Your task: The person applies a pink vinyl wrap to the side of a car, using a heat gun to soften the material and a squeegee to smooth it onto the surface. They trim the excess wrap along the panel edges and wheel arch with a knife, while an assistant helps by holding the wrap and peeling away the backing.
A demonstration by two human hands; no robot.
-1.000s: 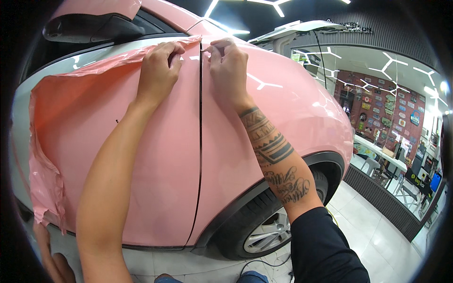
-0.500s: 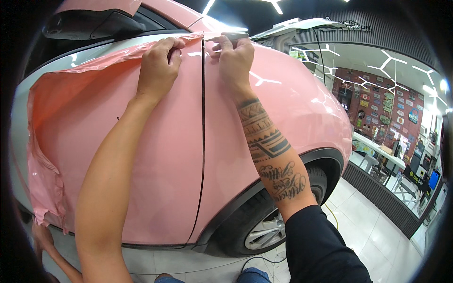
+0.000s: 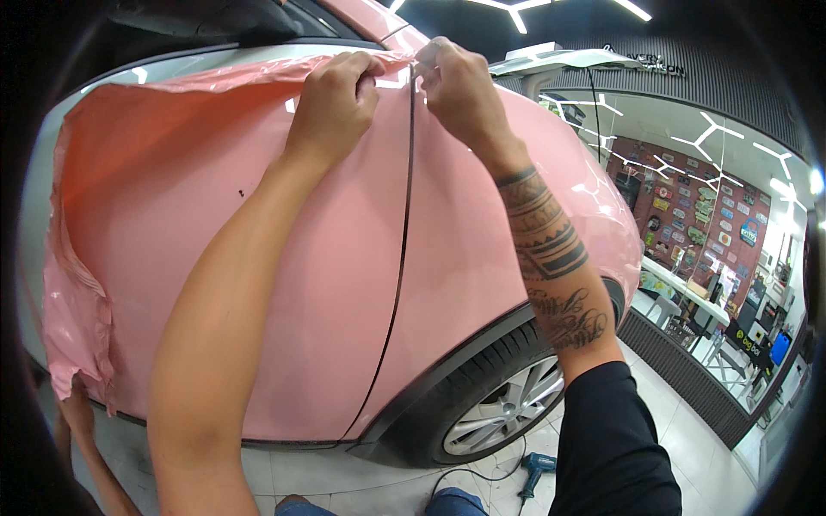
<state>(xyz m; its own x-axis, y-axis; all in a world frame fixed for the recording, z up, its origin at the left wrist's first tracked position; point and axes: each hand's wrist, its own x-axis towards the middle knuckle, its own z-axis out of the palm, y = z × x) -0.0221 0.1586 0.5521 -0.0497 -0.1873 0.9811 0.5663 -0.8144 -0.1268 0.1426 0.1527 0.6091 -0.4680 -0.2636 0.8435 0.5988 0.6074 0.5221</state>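
My left hand [image 3: 338, 103] is closed with its fingers curled at the top edge of a pink vinyl film [image 3: 194, 90], which lies over a car door [image 3: 318, 258]. The film's loose border is wrinkled along the top and hangs crumpled at the left. Close by, my right hand [image 3: 460, 90] is closed at the top of the dark gap [image 3: 403, 249] between the door and the pink front fender [image 3: 482, 224]. Its fingertips are near the film's corner, and what they hold is hidden. At the lower left another person's hand [image 3: 77, 411] is at the film's lower end.
A black side mirror [image 3: 198, 21] juts out at the upper left. The front wheel [image 3: 508, 408] stands below the fender. On the tiled floor lies a teal corded heat gun [image 3: 538, 469]. Farther right are a glass wall and a white table [image 3: 688, 292].
The view has shifted, bringing the heat gun into sight. My right hand has turned and come closer to the door gap; the grey flat tool seen in it before no longer shows.
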